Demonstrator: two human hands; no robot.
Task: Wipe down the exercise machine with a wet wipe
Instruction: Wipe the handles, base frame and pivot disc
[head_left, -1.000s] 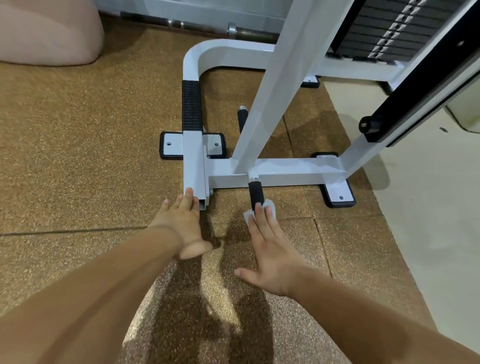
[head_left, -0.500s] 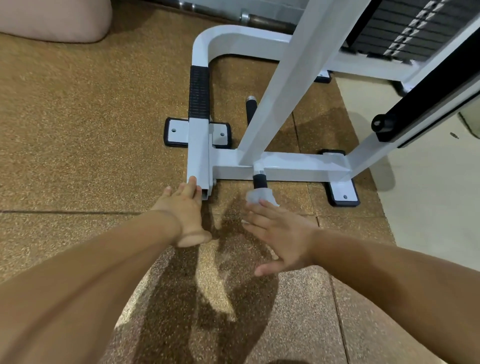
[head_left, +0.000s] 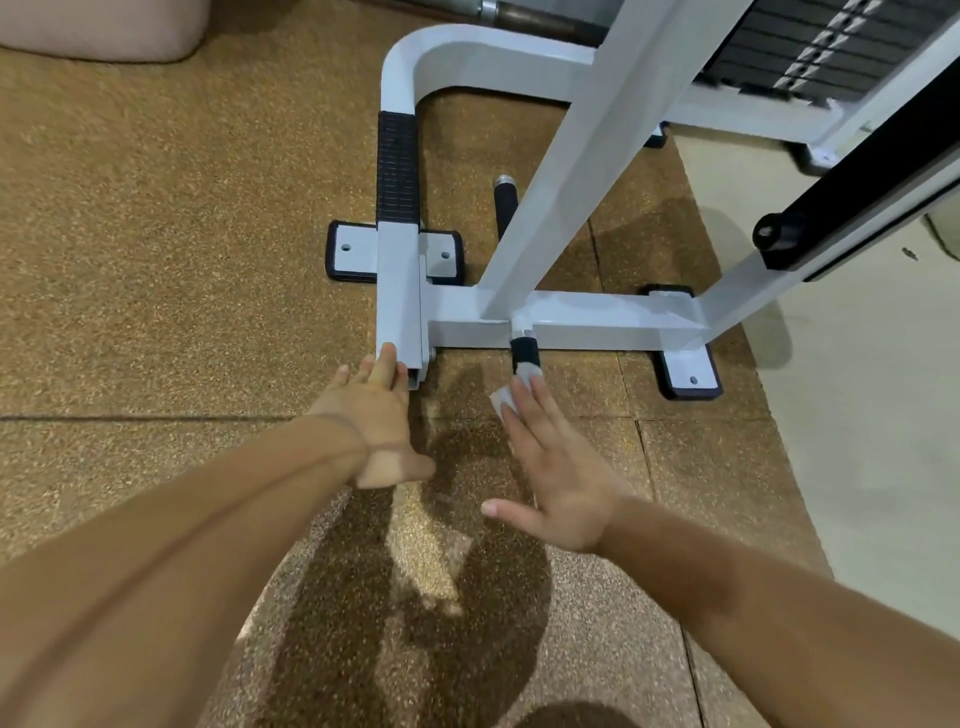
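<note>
The white exercise machine frame (head_left: 571, 319) stands on the brown rubber floor, with a short black peg (head_left: 524, 356) sticking out of its cross bar toward me. My right hand (head_left: 556, 467) lies with straight fingers over a white wet wipe (head_left: 504, 400), pressing it against the tip of that peg. My left hand (head_left: 371, 410) rests with straight fingers on the near end of the white floor bar (head_left: 397, 291). Most of the wipe is hidden under my right fingers.
A black ribbed pad (head_left: 397, 166) covers the floor bar farther back. Black-edged foot plates (head_left: 688, 366) sit on the floor. A slanted upright (head_left: 576, 150) rises over the base, a black weight stack (head_left: 810, 47) stands at the top right, and a pink cushion (head_left: 98, 26) at the top left.
My right hand has turned from sideways back to pointing forward along the peg, with the wipe under its fingers. My left hand has stayed on the bar end.
</note>
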